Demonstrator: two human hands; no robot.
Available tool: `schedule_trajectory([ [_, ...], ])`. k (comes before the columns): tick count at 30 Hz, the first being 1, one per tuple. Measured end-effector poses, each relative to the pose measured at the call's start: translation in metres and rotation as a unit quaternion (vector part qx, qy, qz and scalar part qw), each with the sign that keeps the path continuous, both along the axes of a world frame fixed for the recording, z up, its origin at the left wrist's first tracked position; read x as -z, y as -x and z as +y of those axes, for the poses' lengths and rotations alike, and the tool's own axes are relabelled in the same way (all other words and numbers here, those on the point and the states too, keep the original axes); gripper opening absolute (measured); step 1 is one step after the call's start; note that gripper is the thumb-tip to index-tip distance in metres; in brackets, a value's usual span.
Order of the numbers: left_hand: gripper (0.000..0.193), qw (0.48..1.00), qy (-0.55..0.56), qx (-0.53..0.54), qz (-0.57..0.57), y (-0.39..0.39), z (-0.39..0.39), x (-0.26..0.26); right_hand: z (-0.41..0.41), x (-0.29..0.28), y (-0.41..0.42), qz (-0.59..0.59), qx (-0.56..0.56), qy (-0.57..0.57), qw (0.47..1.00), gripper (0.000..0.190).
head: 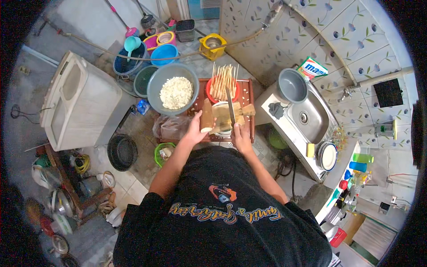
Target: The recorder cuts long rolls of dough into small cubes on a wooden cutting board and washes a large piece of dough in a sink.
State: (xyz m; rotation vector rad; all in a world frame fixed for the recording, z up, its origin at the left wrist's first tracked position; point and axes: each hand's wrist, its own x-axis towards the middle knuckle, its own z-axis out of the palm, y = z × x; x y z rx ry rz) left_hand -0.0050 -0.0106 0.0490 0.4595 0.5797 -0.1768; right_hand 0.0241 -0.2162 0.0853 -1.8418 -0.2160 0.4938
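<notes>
My left hand point(194, 128) grips a thick brown roll point(206, 113) with a pale cut end, apparently a rice cake in a leaf wrapper. In my right hand point(241, 137) is a kitchen knife point(231, 106), its blade pointing away from me above a wooden cutting board point(222, 117). The board lies across a white round dish point(223, 134), which it mostly hides. Beyond it, a red bowl point(208, 90) holds several satay skewers point(225, 75) standing upright. White chopped pieces point(176, 92) fill part of a large grey basin point(154, 96) at the left.
Everything stands around a low red-brown wooden table point(247, 128) with scattered white bits. A clear plastic bag point(171, 126) and a green basket point(160, 157) lie at its near left. At the right is a steel sink point(307, 116) with a grey basin point(293, 85). Water buckets point(146, 80) stand behind.
</notes>
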Motion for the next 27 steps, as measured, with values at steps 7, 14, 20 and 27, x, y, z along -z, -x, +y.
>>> schedule_trajectory([
  [7, 0.042, 0.975, 0.187, -0.081, 0.091, -0.008, 0.013, 0.004, 0.006, -0.011, 0.002, 0.106, 0.014, -0.04, 0.993, 0.046],
  [14, 0.045, 0.961, 0.253, -0.086, 0.071, -0.007, 0.018, -0.011, 0.01, -0.021, 0.006, 0.192, -0.006, -0.061, 0.979, 0.048],
  [20, 0.042, 0.973, 0.153, -0.17, 0.042, -0.027, 0.008, -0.052, 0.039, -0.065, 0.032, 0.02, -0.068, -0.031, 0.997, 0.044],
  [27, 0.044, 0.976, 0.072, -0.205, 0.016, -0.044, -0.004, -0.075, 0.05, -0.069, 0.041, -0.028, -0.06, -0.056, 0.996, 0.039],
])
